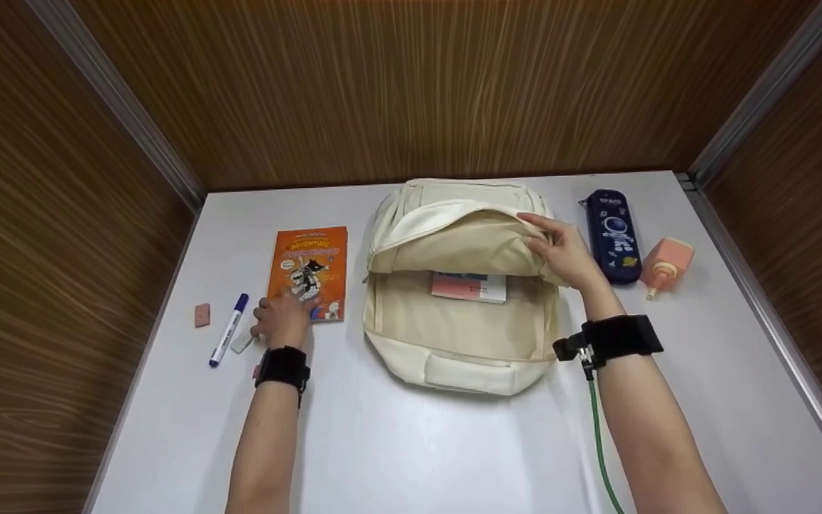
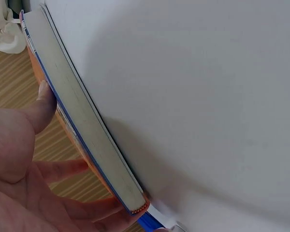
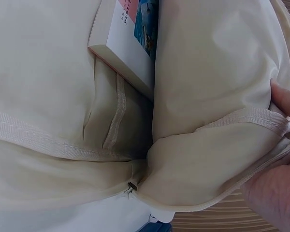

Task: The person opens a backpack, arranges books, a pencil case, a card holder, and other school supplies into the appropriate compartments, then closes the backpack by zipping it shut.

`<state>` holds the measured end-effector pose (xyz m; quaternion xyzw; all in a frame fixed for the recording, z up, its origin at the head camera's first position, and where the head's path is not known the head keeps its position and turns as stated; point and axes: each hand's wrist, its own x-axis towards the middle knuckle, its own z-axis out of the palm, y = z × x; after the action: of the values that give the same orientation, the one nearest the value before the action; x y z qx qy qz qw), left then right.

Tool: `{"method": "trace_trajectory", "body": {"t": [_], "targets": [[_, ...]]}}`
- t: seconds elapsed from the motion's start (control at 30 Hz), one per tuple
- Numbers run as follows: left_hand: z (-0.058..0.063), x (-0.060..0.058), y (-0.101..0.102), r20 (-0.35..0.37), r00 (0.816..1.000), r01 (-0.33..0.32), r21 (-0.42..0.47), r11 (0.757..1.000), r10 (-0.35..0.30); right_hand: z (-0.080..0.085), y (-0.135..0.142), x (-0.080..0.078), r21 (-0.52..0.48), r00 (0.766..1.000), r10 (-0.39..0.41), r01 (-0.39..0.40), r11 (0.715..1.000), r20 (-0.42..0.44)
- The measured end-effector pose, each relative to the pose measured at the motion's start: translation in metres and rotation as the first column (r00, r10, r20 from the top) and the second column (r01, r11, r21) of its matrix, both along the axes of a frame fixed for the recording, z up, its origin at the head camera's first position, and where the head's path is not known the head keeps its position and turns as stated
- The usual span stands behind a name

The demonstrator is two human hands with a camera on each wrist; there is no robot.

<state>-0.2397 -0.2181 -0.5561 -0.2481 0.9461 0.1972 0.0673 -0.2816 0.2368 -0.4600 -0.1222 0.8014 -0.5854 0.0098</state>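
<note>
Left hand (image 1: 285, 321): fingers spread, loosely bent at the near end of the orange rectangular paper book (image 1: 311, 268); can't tell if they actually grip it. Book on white table (image 1: 397, 442), long axis near-far, extending far from those fingers, left of the cream fabric backpack (image 1: 404, 314). Left hand nearer. Right hand (image 1: 564, 253) pinches backpack's raised flap (image 1: 454, 246) at its right edge, thumb against fingers.
</note>
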Motion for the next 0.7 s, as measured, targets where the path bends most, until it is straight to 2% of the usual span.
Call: {"method": "trace_trajectory", "body": {"t": [0.1,0.23,0.37,0.5,0.6,0.7], "targets": [[0.001,0.002,0.0,-0.021,0.999,-0.035,0.034,0.999,0.035,-0.002,-0.002,0.0,-0.022,1.0,0.009,-0.008,1.0,0.015],[0.001,0.007,-0.003,-0.017,0.999,-0.043,0.05,0.998,0.044,-0.005,-0.003,0.002,-0.041,0.999,0.021,-0.02,0.999,0.028],[0.002,0.008,-0.005,0.001,0.999,-0.046,0.053,0.998,0.046,-0.006,-0.002,0.004,-0.027,0.999,0.02,-0.02,0.999,0.024],[0.001,0.008,-0.011,-0.02,0.997,-0.069,0.091,0.993,0.071,-0.005,-0.002,0.004,-0.01,1.0,0.012,-0.012,1.0,0.021],[0.003,0.007,-0.016,-0.016,0.996,-0.09,0.14,0.986,0.093,-0.004,-0.003,0.004,0.004,1.0,0.011,-0.011,1.0,0.017],[0.011,0.005,-0.02,-0.005,0.994,-0.11,0.174,0.979,0.113,-0.004,-0.002,0.004,0.005,1.0,0.01,-0.011,1.0,0.012]]}}
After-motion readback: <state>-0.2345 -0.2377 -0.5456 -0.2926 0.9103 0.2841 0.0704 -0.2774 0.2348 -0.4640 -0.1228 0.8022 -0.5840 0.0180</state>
